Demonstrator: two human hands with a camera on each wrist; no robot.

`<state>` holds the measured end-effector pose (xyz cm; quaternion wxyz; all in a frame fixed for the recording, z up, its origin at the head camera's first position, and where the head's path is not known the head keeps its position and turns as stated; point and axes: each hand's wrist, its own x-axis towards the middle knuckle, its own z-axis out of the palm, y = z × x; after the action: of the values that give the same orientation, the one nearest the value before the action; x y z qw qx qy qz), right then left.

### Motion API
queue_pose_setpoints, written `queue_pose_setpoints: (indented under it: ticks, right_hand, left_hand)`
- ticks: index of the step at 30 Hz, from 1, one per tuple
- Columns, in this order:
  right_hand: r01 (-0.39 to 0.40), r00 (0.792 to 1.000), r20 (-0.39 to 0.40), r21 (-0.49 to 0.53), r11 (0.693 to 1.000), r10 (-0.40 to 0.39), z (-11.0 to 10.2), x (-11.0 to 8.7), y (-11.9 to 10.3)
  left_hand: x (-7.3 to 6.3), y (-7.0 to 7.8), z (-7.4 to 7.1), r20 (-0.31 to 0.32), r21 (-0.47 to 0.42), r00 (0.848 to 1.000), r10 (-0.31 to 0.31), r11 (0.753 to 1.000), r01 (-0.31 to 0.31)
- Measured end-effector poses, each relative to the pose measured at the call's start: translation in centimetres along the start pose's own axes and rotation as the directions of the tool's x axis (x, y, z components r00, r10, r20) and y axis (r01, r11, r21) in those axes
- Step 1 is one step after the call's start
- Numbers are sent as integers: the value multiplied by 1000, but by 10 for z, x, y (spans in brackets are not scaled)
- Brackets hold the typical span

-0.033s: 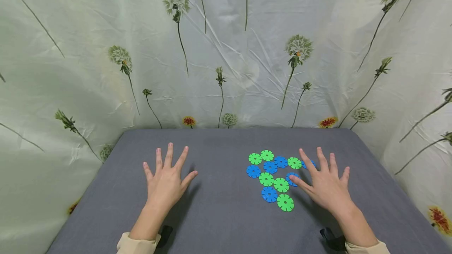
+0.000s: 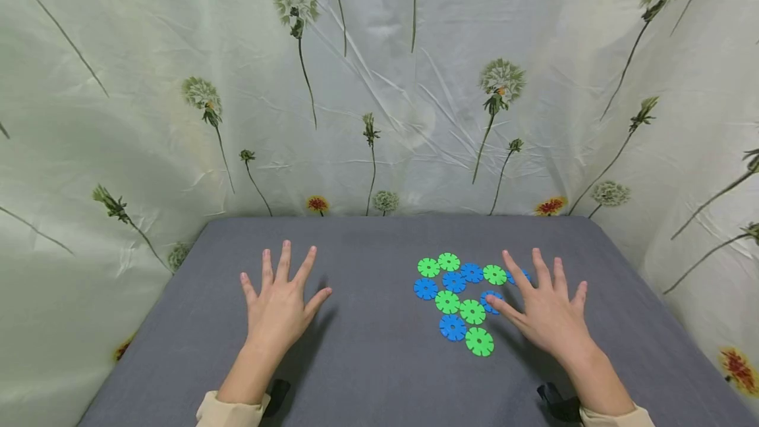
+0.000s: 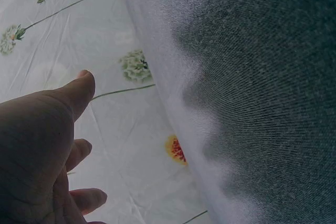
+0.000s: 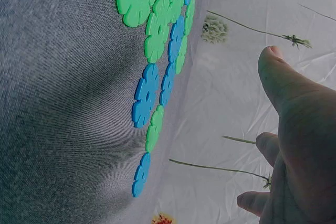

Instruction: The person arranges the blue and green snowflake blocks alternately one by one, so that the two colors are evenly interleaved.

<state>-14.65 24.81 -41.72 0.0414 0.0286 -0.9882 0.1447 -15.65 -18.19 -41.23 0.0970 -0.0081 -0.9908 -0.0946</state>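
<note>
My left hand (image 2: pixel 276 312) is held over the left half of the table, palm down, fingers straight and spread, with nothing in it. My right hand (image 2: pixel 554 315) hovers on the right in the same spread pose, also holding nothing. Several flat notched discs, green (image 2: pixel 479 342) and blue (image 2: pixel 453 327), lie in a loose cluster left of the right hand. In the head view its thumb overlaps one blue disc (image 2: pixel 491 302), and its index finger partly hides another (image 2: pixel 518 277). The right wrist view shows the discs (image 4: pixel 145 95) flat on the cloth, apart from the thumb (image 4: pixel 286 77).
A grey cloth covers the table (image 2: pixel 367 361). Behind it and at both sides hangs a pale curtain (image 2: pixel 391 84) printed with dandelions. A dark strap piece (image 2: pixel 559 403) shows at the right wrist, and a similar one (image 2: pixel 276 395) at the left.
</note>
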Motion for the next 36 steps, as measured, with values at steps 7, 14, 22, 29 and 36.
queue_pose_setpoints:
  ticks: [7,14,22,29,36]
  right_hand:
    - [5,1000,3,1,1000,-5,1,3,0]
    - [12,1000,4,8,1000,-12,2,1,2]
    - [32,999,-10,6,999,-32,0,-2,1]
    - [79,997,-14,41,996,-78,-7,-6,0]
    - [24,987,150,192,981,-53,-7,-12,5]
  left_hand:
    - [1,-2,0,11,9,1000,-5,1000,5]
    - [2,0,1,11,14,1000,4,1000,-4]
    - [5,10,3,19,-13,999,35,999,-35]
    - [7,25,6,-26,-41,993,119,992,-120]
    - [11,44,17,-17,-91,975,222,971,-223]
